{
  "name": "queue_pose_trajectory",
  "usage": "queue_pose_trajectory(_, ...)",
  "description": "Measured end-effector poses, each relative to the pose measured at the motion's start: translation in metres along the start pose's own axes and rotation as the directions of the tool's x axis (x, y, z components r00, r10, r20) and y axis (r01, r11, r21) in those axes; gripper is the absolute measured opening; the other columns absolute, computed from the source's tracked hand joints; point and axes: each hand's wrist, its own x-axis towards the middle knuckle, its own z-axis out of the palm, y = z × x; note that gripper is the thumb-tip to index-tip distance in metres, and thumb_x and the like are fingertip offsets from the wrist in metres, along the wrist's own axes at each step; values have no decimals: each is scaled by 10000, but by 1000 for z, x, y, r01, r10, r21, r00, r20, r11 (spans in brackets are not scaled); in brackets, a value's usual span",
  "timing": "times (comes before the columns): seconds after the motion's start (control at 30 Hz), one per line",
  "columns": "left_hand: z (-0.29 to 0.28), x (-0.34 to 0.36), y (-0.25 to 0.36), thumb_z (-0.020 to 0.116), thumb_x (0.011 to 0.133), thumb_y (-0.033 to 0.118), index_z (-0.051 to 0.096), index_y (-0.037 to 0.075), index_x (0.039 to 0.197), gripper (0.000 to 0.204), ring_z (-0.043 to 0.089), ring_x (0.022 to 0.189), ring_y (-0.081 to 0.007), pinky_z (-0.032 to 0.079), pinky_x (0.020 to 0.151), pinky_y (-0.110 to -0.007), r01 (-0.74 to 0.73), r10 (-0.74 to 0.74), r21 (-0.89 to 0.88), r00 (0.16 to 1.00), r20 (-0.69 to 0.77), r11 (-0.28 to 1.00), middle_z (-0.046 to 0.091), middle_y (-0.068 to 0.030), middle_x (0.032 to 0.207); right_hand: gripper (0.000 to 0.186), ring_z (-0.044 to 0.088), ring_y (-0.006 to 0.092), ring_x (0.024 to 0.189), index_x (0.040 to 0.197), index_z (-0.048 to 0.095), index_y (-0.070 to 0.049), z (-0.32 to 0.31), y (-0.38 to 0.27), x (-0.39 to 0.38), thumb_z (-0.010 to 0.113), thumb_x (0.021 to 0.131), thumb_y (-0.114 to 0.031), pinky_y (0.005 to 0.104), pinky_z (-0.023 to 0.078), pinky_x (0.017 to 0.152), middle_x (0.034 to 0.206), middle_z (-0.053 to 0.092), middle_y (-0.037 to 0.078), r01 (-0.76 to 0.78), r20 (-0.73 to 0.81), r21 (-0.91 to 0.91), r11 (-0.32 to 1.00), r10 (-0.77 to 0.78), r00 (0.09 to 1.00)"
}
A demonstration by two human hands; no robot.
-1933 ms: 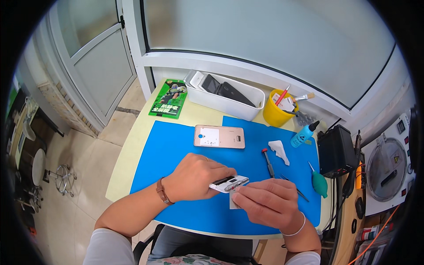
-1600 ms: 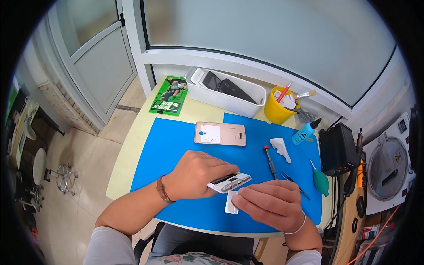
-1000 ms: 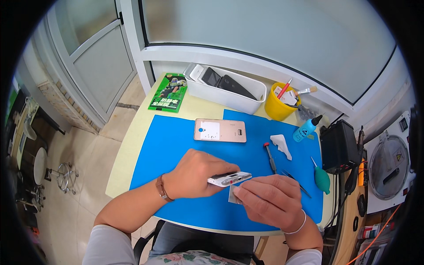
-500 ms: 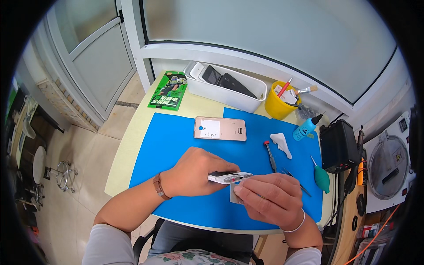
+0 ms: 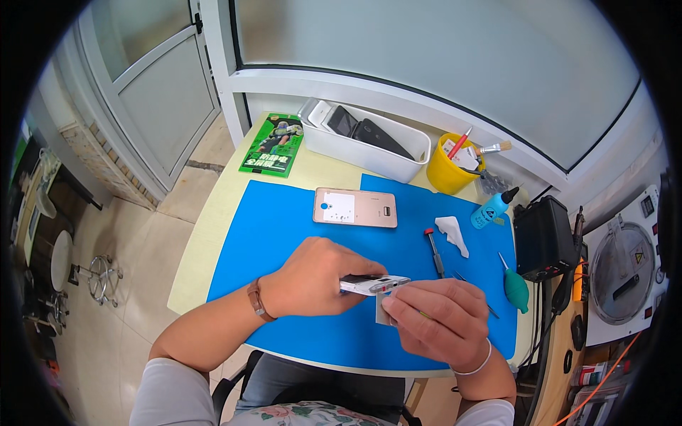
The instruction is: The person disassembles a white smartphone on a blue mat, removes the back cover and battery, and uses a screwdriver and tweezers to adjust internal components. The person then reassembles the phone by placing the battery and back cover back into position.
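My left hand [image 5: 316, 273] grips a white phone [image 5: 373, 282] with its back off, held nearly flat, one end facing right. My right hand [image 5: 440, 319] pinches a small flat pale grey piece [image 5: 381, 312] under that end; a thin yellowish thing shows between the fingers, too small to name. Beyond both hands a detached pink-gold back cover [image 5: 369, 209] lies on the blue mat [image 5: 249, 248]. To its right are a red-topped screwdriver [image 5: 435, 248], a crumpled white wipe [image 5: 452, 234] and tweezers [image 5: 491, 309] partly hidden by my right hand.
Along the back stand a white bin of phones [image 5: 369, 160], a green packet [image 5: 264, 160] and a yellow cup of tools [image 5: 444, 174]. Right are a blue bottle [image 5: 486, 213], green blower [image 5: 517, 291], black device [image 5: 540, 245] and white machine [image 5: 621, 263]. A stool [image 5: 62, 259] is left.
The phone in my left hand has tilted more edge-on and risen slightly in the picture. My right hand and the pale piece have shifted slightly upward. The surroundings appear slightly higher.
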Motion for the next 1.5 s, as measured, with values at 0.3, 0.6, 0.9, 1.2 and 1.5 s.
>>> queue_pose_trajectory(0.3, 4, 0, -3, 926, 751, 118, 855, 114, 1131, 387, 813, 845, -250, 622, 701, -317, -58, 59, 47, 998, -22, 997, 841, -106, 1005, 269, 788, 171, 894, 1073, 819, -153, 1, 0, 1, 912, 826, -96, 261, 597, 671, 1042, 788, -3, 32, -14, -9, 999, -32, 999)
queue_pose_trajectory(0.6, 4, 0, -3, 929, 763, 134, 858, 120, 1119, 364, 813, 839, -246, 619, 687, -318, -61, 63, 53, 998, -24, 997, 843, -95, 998, 238, 794, 166, 869, 1045, 826, -152, 1, 2, 3, 932, 831, -151, 258, 615, 663, 1008, 794, 4, 25, -22, 0, 1000, -25, 999)
queue_pose_trajectory(0.9, 5, -1, -3, 918, 785, 156, 860, 129, 1106, 327, 813, 822, -234, 607, 662, -312, -77, 79, 95, 997, -20, 993, 844, -83, 982, 261, 809, 181, 887, 1070, 842, -121, 0, 2, 3, 933, 834, -187, 260, 637, 694, 1002, 814, 47, 33, -17, 46, 998, -33, 999)
queue_pose_trajectory(1.2, 10, -3, 5, 843, 755, 118, 844, 140, 1094, 340, 775, 805, -269, 576, 652, -369, -142, 123, 180, 986, 110, 973, 817, -57, 933, 260, 781, 183, 865, 1060, 805, -111, 8, 9, 0, 895, 822, -60, 279, 609, 681, 967, 781, 34, 46, -32, -98, 994, -49, 998)
queue_pose_trajectory(1.5, 4, -2, 3, 914, 722, 155, 855, 148, 1119, 402, 782, 781, -258, 565, 631, -336, -47, 44, 102, 999, 29, 994, 824, -81, 936, 219, 766, 205, 880, 1001, 828, -127, 4, 16, 8, 927, 807, -107, 293, 602, 695, 1041, 799, 37, -124, -46, 262, 957, 141, 989)
